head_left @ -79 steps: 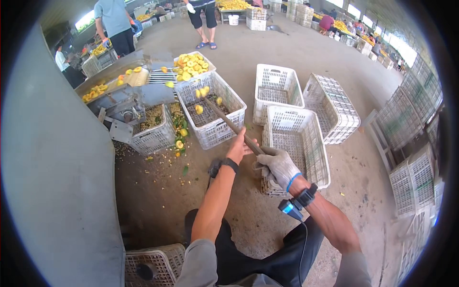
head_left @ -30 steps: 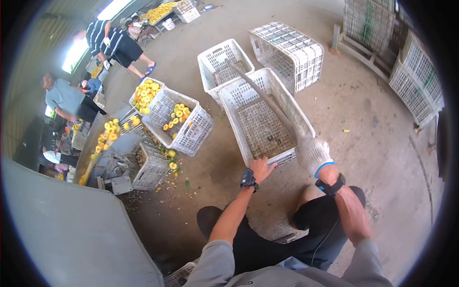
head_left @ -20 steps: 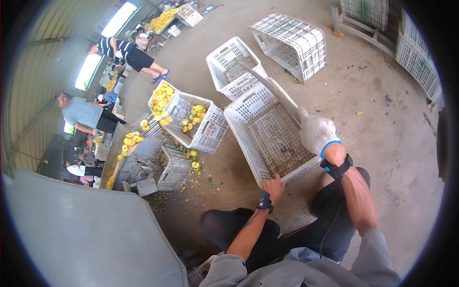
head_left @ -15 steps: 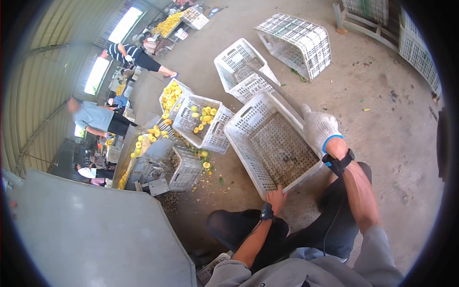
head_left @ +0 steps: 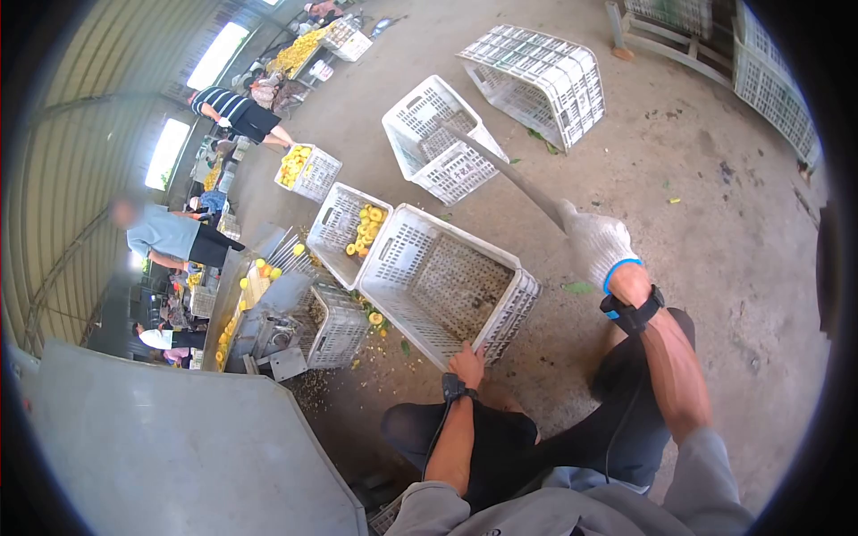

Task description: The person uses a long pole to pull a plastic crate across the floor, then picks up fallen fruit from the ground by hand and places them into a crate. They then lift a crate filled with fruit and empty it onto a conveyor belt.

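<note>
"On the floor (head_left: 733, 232) before us, what have our hands got hold of?"

"Our left hand (head_left: 466, 364) grips the near rim of the front crate (head_left: 456, 277), fingers hooked over the edge. Our right hand (head_left: 597, 241), in a white knitted glove, is wrapped round the end of a long pole (head_left: 509, 176)."

"And the far end of that pole?"

"It slants up and away from us, reaching over the rim of the upright crate (head_left: 460, 171) ahead. We can't tell whether its tip touches the bottom in there."

"Where exactly does our front crate sit?"

"Just in front of our left hand, open side up, with dark stains on its perforated bottom. Its far-left end is right against the fruit crate (head_left: 331, 216), where yellow fruit (head_left: 368, 225) lies toward one side."

"What else do we have around us?"

"Left of the fruit crate there's the rod chute (head_left: 288, 252), and near it the debris crate (head_left: 344, 330) stands under the machine. Farther off we see a heaped crate (head_left: 319, 179) of yellow fruit, and close to it a person in a striped shirt (head_left: 223, 104). Beyond the upright crate, the tipped crate (head_left: 536, 71) lies on its side. We've got a green leaf (head_left: 579, 287) on the floor, too, to the right of our front crate."
</note>
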Demonstrator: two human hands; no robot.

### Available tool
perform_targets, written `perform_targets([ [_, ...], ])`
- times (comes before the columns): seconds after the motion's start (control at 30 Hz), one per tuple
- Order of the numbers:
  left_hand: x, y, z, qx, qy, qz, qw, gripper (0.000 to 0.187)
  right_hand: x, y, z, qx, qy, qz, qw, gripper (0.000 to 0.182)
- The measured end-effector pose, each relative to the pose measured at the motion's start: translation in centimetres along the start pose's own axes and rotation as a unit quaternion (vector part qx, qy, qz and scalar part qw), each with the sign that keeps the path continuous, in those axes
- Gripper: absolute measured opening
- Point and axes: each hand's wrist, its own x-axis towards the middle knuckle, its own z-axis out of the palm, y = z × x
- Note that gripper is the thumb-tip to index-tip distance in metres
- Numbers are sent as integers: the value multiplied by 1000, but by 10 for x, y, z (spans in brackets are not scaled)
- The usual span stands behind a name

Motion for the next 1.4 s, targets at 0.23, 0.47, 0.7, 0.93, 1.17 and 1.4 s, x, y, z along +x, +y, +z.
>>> perform_targets([
  [0.23,-4,-21,-29,-52,-87,51,994,57,-1,-3,5,-18,11,-13,1000,39],
  [0.47,43,21,-68,-95,-20,216,972,60,4,-6,28,-45,65,-33,996,28],
  [0.7,64,102,-225,-298,-96,273,910,48,7,-21,34,-30,52,-19,998,37],
  [0.93,75,134,-189,-660,-295,69,688,65,-2,-58,49,-20,75,-24,997,40],
  [1.17,48,158,-197,-738,-303,41,602,60,-20,-86,71,-55,0,-45,997,69],
  [1.4,31,145,-200,-768,-283,-50,573,47,-44,-91,82,151,-105,-1,983,63],
])
